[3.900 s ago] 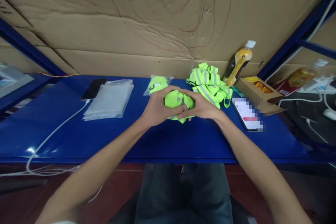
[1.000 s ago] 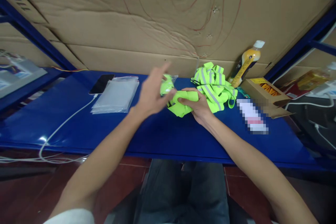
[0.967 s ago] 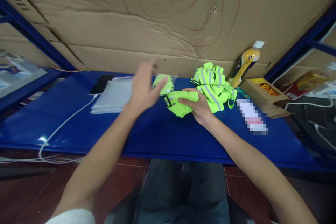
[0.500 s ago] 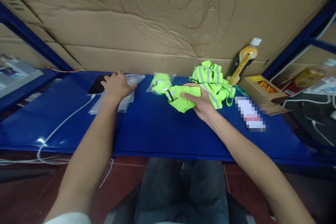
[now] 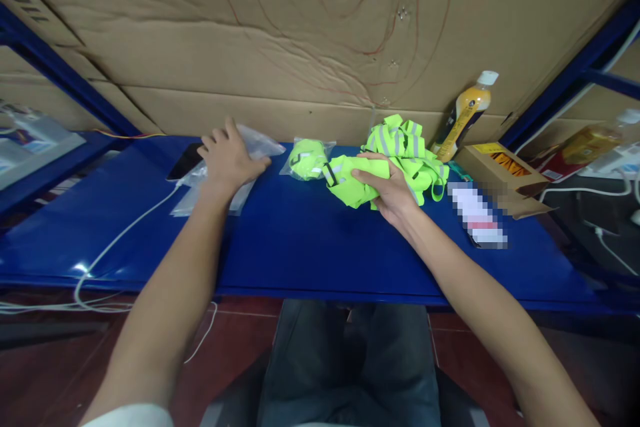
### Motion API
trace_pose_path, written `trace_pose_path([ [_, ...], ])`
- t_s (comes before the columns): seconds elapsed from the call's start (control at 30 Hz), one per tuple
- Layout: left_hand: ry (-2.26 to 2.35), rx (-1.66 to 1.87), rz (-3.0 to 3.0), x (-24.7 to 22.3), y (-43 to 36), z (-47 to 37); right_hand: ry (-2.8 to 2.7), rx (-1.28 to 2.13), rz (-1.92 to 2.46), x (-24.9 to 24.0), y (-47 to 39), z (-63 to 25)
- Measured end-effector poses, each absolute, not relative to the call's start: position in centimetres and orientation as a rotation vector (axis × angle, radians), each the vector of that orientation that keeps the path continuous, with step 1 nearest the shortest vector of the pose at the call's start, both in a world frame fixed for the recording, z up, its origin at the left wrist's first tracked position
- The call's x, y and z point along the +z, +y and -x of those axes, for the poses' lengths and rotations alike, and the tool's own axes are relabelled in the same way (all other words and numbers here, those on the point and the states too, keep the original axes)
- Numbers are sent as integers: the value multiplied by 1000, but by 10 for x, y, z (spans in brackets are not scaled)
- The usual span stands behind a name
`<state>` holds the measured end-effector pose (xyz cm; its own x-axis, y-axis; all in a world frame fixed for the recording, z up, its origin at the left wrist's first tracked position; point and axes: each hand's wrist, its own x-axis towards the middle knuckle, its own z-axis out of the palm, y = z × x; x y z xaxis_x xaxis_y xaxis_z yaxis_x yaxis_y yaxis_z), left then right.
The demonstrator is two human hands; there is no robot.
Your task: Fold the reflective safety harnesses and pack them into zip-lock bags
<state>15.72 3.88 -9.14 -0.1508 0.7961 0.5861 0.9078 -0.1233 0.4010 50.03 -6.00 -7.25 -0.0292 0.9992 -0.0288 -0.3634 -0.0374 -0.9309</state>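
My left hand [image 5: 227, 159] lies over a few clear plastic bags [image 5: 257, 141] at the left of the blue table, its fingers spread apart. In my right hand [image 5: 393, 190] is a folded neon-green reflective strap bundle [image 5: 350, 180], with the thumb pressed on top. Between the two hands, near the back, sits a clear bag with a green bundle packed inside [image 5: 307, 159]. Behind my right hand a loose heap of green straps with grey stripes [image 5: 397, 138] rests against the cardboard.
A phone [image 5: 186, 161] with a white cable lies left of the bags. To the right stand a yellow drink bottle [image 5: 465, 113] and an open cardboard box [image 5: 500, 170], with a blurred-out item [image 5: 477, 217] before them. Cardboard [image 5: 310, 33] lines the back of the blue table [image 5: 320, 253].
My left hand has shifted slightly right, its fingers spreading, and the upper bag has moved right with it. The green bundle in my right hand has moved a little right.
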Motion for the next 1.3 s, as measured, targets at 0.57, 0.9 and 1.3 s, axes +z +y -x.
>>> trace_pose_path([
  [0.57,-1064,-975,2726,-59,-44,-274,-1161,1249,841,-38,-66,-530],
  [0.9,-1051,-872,2591,-64,-45,-283,-1477,767,920,-53,-61,-524],
  [1.3,-1366,-802,2483,-71,-49,-290,-1795,342,839,-56,-79,-511],
])
